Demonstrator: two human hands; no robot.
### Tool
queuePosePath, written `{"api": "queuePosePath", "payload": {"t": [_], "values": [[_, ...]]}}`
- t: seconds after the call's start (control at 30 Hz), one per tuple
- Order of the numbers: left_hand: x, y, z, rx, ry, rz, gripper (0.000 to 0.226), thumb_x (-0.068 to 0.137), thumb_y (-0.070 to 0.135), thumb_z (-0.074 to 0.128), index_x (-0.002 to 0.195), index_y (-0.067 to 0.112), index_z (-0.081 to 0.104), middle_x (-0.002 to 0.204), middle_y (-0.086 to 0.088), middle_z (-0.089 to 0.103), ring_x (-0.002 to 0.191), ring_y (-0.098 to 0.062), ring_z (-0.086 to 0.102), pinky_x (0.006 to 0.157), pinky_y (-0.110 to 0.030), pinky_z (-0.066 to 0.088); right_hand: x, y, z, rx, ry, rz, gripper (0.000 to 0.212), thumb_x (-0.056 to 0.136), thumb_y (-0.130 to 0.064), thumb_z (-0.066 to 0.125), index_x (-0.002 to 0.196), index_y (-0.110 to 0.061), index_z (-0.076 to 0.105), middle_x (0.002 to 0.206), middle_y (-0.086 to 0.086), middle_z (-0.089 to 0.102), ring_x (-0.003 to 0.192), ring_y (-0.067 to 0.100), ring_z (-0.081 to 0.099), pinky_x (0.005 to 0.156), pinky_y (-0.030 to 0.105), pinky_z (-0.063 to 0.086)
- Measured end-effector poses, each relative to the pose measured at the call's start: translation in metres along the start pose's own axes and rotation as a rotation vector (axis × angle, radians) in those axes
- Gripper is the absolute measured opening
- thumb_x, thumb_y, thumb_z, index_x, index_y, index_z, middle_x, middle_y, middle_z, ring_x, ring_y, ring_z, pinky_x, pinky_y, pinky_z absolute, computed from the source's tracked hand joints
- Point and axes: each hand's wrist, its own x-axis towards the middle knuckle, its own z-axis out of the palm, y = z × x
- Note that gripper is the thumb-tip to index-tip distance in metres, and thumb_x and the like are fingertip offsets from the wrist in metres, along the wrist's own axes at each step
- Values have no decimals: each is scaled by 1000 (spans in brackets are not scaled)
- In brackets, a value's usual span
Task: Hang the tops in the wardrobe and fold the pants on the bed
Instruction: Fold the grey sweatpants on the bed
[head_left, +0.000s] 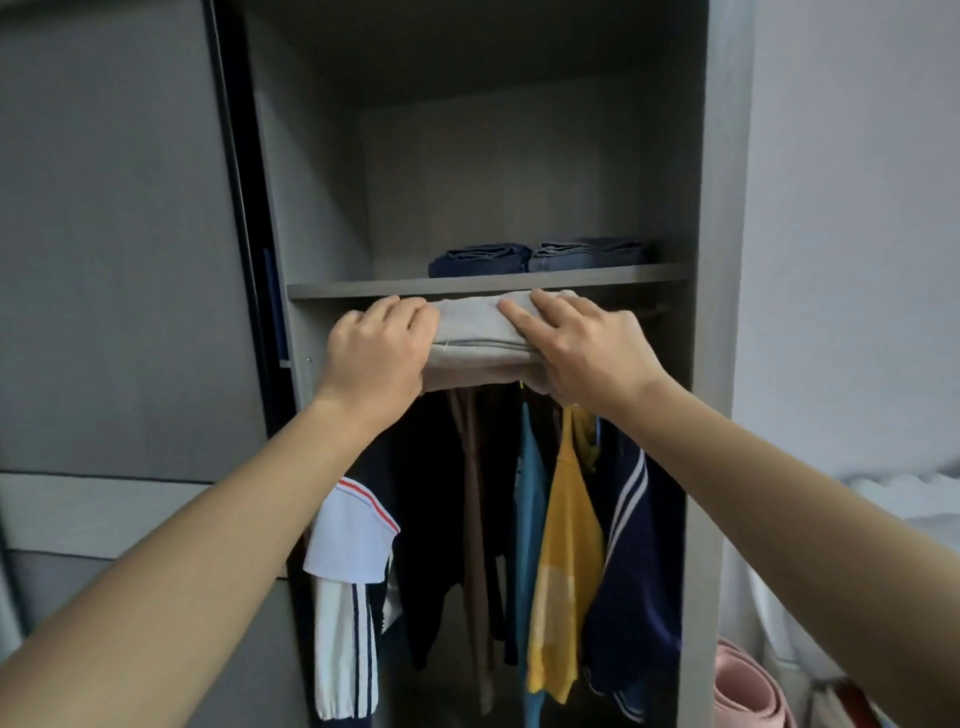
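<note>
A folded grey garment (475, 338), probably pants, is held up in front of the wardrobe, just below the edge of the shelf (488, 287). My left hand (376, 356) grips its left end and my right hand (582, 348) grips its right end with fingers laid over the top. Two folded blue jeans (480, 260) (587, 253) lie side by side on the shelf. Under the shelf hang several tops: a white and navy jacket (350, 551), a dark top (431, 519), a brown one (475, 519), a blue one (530, 519), a yellow one (566, 545) and a navy striped one (639, 561).
The grey sliding wardrobe door (119, 234) stands to the left of the open bay. The wardrobe's right side panel (719, 234) meets a pale wall. A rolled pink mat (748, 691) stands on the floor at the lower right, with white bedding (909, 499) beyond it.
</note>
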Motion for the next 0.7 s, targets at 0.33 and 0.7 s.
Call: {"api": "queuePosePath", "payload": {"t": [0.33,0.7], "values": [[110,-32,120,148,170,142,28,73,5,67,101,12,63,97,-4,70,86,-26,68,57,-33,47,74,64,82,-123,15,86,94,66,-43,86,148,-23,43,130,12,60,107,34,64,56,38,53],[272,-53,266,248,265,146,36,67,-1,65,101,5,56,89,-13,65,72,-34,65,52,-32,32,203,192,211,-261,148,58,79,83,-23,76,150,-22,37,142,19,52,120,42,57,71,50,53]]}}
